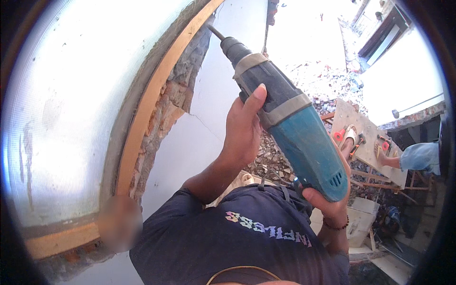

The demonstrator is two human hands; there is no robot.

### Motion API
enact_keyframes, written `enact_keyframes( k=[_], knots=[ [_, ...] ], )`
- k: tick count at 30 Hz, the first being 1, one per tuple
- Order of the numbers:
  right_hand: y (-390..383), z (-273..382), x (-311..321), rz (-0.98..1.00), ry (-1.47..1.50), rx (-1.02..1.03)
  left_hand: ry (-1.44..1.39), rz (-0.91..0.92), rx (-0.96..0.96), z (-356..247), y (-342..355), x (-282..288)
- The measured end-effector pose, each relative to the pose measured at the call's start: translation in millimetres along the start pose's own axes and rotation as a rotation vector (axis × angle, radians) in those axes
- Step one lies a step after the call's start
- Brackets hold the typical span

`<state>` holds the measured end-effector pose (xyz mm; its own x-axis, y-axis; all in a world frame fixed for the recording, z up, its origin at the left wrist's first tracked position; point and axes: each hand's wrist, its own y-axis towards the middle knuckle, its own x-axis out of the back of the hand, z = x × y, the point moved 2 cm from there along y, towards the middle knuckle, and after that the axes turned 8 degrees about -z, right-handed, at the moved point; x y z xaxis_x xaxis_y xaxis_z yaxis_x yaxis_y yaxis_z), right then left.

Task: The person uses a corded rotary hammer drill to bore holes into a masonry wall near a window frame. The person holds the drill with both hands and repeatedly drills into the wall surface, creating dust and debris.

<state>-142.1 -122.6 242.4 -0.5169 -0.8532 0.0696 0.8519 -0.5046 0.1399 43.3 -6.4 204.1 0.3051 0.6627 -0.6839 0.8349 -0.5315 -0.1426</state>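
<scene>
A teal and black rotary hammer (304,137) slants across the middle, held in both my hands. My left hand (244,123) is wrapped around the front of its body, with the thumb lying over the dark housing. My right hand (330,202) grips the rear handle at the lower end; part of its fingers is hidden behind the tool. The steel bit (216,32) points to the upper left, its tip at the broken masonry edge (192,61) beside a wooden frame (147,99). I cannot tell whether the tip touches.
A ribbed translucent panel (71,104) fills the frame at left; a white wall (183,152) adjoins the broken edge. Rubble (318,80) lies beyond. At right, a board (365,128) carries orange-handled tools (358,145) and feet; a person's jean-clad leg (420,157) reaches in.
</scene>
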Motion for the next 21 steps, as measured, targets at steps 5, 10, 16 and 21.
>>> enact_keyframes(
  k=[5, 10, 16, 21],
  knots=[
    [6, 12, 2, -0.049, -0.134, 0.046, -0.092, 0.061, 0.055, -4, 4, -4],
    [2, 28, -6, -0.034, -0.213, 0.062, -0.139, 0.064, 0.035, -4, 5, 1],
    [-8, 16, -34, 0.037, -0.267, 0.16, -0.071, 0.042, 0.074, -1, 3, 30],
    [-21, 26, -54, 0.018, -0.24, 0.064, -0.147, 0.103, 0.059, -7, 1, 43]
  ],
)
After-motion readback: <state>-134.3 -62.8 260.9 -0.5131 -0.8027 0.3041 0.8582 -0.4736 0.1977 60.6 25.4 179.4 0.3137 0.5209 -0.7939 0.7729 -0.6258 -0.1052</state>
